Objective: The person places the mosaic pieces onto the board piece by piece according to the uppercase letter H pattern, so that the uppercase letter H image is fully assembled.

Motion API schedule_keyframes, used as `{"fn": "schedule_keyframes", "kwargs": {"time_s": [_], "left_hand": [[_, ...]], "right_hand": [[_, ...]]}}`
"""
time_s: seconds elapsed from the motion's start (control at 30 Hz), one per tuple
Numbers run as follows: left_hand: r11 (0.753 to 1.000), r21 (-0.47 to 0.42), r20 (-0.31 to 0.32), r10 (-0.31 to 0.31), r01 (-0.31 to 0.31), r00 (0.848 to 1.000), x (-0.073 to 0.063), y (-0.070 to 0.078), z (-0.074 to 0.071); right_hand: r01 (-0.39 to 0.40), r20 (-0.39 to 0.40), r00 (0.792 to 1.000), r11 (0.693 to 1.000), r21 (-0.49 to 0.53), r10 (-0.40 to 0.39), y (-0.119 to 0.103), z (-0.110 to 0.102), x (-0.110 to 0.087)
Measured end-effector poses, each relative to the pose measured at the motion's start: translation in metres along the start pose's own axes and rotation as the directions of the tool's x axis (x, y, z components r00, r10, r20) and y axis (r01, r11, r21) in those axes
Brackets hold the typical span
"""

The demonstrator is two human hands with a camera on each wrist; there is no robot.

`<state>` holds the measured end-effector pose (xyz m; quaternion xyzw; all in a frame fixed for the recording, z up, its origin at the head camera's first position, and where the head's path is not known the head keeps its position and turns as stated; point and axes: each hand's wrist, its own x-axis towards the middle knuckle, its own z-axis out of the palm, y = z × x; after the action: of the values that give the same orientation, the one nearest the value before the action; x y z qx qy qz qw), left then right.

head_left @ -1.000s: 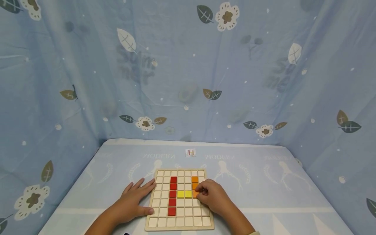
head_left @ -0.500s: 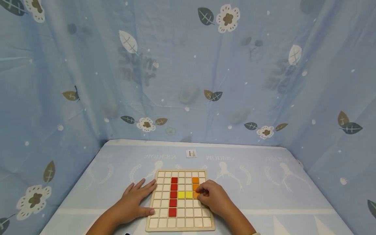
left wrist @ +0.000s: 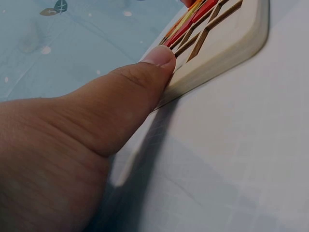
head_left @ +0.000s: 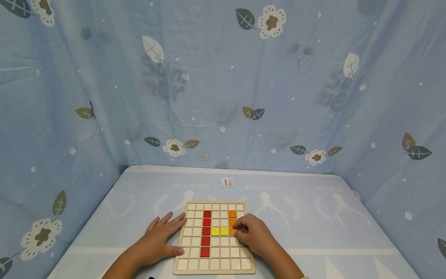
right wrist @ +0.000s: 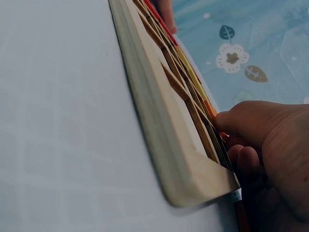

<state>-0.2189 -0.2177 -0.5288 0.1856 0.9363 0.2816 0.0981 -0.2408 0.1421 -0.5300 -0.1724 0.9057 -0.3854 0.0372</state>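
A wooden grid board (head_left: 214,272) lies flat on the table with its square cells facing up. Several red tiles (head_left: 206,240) form a column in it, and two yellow tiles (head_left: 220,231) continue sideways from that column. Two orange tiles (head_left: 232,217) show fully further right. Below them my right hand (head_left: 257,235), fingers curled, pinches a third orange tile (head_left: 232,231) at its cell; the fingers partly cover it. My left hand (head_left: 156,242) lies spread at the board's left side, its thumb (left wrist: 161,57) and a fingertip touching the rim.
Beyond the board lies a small card (head_left: 227,182) with a printed grid pattern. A patterned cloth covers the table (head_left: 313,221), and blue flowered curtains (head_left: 223,93) hang around its back and sides. A small dark object (head_left: 151,278) shows at the bottom edge.
The head view has shifted slightly. Both hands keep their places on the board, and the tiles look the same as before.
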Motion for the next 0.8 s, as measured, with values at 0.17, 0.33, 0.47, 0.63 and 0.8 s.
{"fn": "schedule_keyframes", "kwargs": {"time_s": [0.17, 0.33, 0.47, 0.63, 0.8], "left_hand": [[1.000, -0.002, 0.007, 0.001, -0.001, 1.000, 0.0000, -0.0011, 0.0011], [1.000, -0.006, 0.011, -0.001, 0.001, 1.000, 0.0004, -0.0004, -0.0001], [1.000, -0.001, 0.016, -0.010, 0.010, 1.000, 0.0009, -0.0010, -0.0006], [1.000, 0.008, 0.016, -0.016, 0.015, 1.000, 0.0015, -0.0018, 0.0003], [1.000, 0.010, 0.010, -0.010, 0.010, 1.000, 0.0013, -0.0016, 0.0004]], "right_hand": [[0.004, 0.009, 1.000, 1.000, -0.001, -0.004, 0.0005, 0.0000, -0.0009], [0.008, -0.003, 1.000, 1.000, -0.005, -0.008, 0.0000, -0.0009, -0.0005], [0.006, -0.005, 1.000, 1.000, 0.001, -0.006, -0.0011, -0.0016, -0.0003], [-0.001, -0.008, 1.000, 1.000, -0.006, 0.001, -0.0021, -0.0023, -0.0006], [0.000, -0.013, 1.000, 1.000, -0.020, 0.000, -0.0029, -0.0027, -0.0009]]}}
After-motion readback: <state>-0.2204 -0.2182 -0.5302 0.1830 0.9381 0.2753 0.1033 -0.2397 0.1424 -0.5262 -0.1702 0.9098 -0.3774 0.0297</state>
